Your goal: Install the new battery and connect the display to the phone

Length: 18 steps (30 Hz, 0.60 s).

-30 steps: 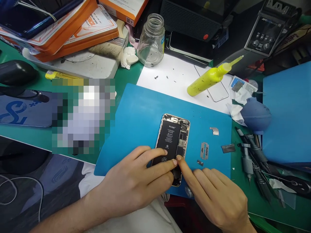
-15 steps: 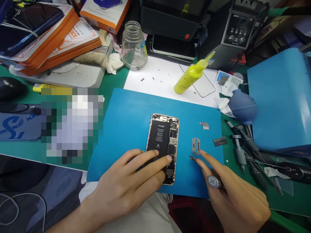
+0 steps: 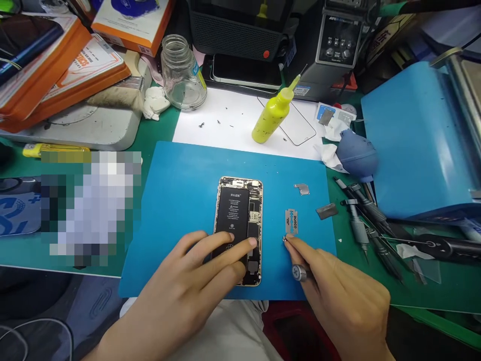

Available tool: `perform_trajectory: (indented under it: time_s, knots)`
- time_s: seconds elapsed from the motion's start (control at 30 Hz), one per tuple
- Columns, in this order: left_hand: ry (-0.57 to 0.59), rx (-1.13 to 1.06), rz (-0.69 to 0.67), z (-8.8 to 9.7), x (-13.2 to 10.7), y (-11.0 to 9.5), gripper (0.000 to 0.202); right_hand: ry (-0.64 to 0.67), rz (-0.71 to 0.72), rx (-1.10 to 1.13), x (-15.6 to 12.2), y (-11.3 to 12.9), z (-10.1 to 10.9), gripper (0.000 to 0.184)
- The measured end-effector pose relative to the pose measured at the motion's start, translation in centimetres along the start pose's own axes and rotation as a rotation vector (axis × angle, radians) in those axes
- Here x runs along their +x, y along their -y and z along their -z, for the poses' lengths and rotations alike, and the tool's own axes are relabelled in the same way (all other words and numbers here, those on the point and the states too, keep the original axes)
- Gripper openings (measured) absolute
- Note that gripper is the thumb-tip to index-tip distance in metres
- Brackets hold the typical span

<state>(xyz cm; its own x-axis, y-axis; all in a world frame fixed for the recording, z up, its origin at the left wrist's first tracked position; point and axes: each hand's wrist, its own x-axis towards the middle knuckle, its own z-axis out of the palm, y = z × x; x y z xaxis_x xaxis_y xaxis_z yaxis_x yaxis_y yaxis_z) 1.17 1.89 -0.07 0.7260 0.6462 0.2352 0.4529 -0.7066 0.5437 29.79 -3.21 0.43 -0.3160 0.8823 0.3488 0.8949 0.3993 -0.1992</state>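
Observation:
An opened phone (image 3: pixel 238 215) with a black battery lies on a blue work mat (image 3: pixel 180 200). My left hand (image 3: pixel 195 281) rests on the phone's lower end, fingers flat and slightly spread across it. My right hand (image 3: pixel 338 296) lies to the right of the phone with a screwdriver (image 3: pixel 299 272) tucked in the palm, its round cap showing. The right fingertips pinch a tiny metal part (image 3: pixel 284 239) on the mat just below a razor blade (image 3: pixel 291 221). Two small metal shields (image 3: pixel 301 189) lie further up on the mat's right side.
A yellow squeeze bottle (image 3: pixel 272 114) and a glass jar (image 3: pixel 183 72) stand on white paper with loose screws. Screwdrivers and tweezers (image 3: pixel 366 225) lie right of the mat, beside a blue dust blower (image 3: pixel 355 155) and a blue machine (image 3: pixel 413 145). Orange boxes (image 3: pixel 63 60) are stacked at the back left.
My right hand left the phone's edge and moved right to the small part below the razor blade. The left hand stayed on the phone. The view shifted right.

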Motion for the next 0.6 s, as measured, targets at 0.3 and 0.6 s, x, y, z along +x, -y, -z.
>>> perform_trajectory:
  time_s: [0.3, 0.6]
  knots:
    - [-0.321, -0.445, 0.294, 0.7, -0.7, 0.8, 0.021, -0.156, 0.103, 0.068, 2.8, 2.3, -1.8, 0.012]
    - [-0.296, -0.404, 0.270, 0.6, -0.2, 0.9, 0.010, -0.050, 0.149, 0.149, 2.5, 1.7, -2.5, 0.027]
